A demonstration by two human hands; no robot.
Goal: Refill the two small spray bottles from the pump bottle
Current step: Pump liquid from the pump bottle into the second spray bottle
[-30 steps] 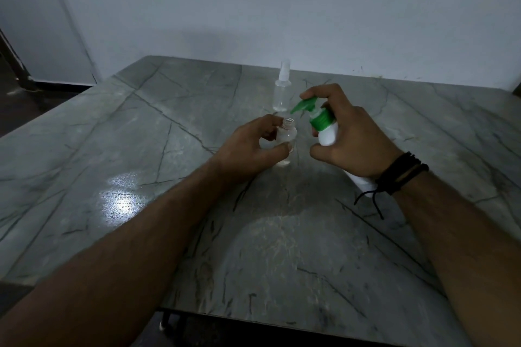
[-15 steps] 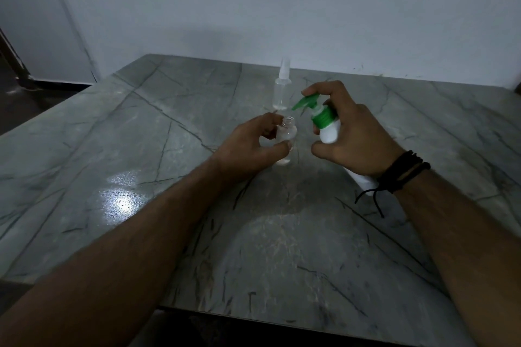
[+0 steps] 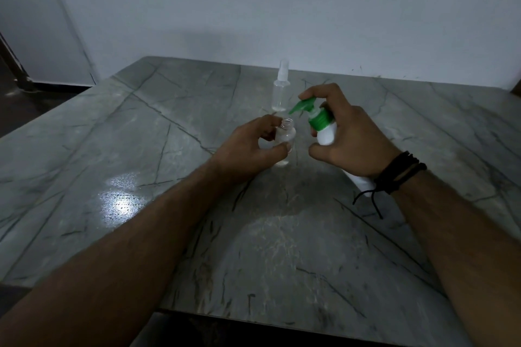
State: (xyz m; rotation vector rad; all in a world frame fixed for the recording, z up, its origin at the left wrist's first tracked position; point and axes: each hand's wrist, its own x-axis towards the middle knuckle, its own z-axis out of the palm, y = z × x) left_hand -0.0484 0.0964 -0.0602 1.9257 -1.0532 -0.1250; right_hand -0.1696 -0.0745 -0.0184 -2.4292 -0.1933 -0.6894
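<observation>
My left hand (image 3: pixel 248 149) grips a small clear bottle (image 3: pixel 285 138) with an open, capless neck, standing on the grey marble table (image 3: pixel 141 149). My right hand (image 3: pixel 349 138) holds the white pump bottle (image 3: pixel 327 135) tilted to the left, index finger on top of its green pump head (image 3: pixel 306 105). The green nozzle tip sits just above and right of the open neck. A second small clear spray bottle (image 3: pixel 281 90) with its sprayer cap on stands upright behind them.
A white wall (image 3: pixel 282 8) rises right behind the table's far edge. The near table edge (image 3: pixel 253 315) runs below my forearms. A bright light reflection lies on the marble at the left. Dark floor shows at the far left.
The pump head has risen slightly under my right index finger. Both hands and the small bottle stay almost where they were.
</observation>
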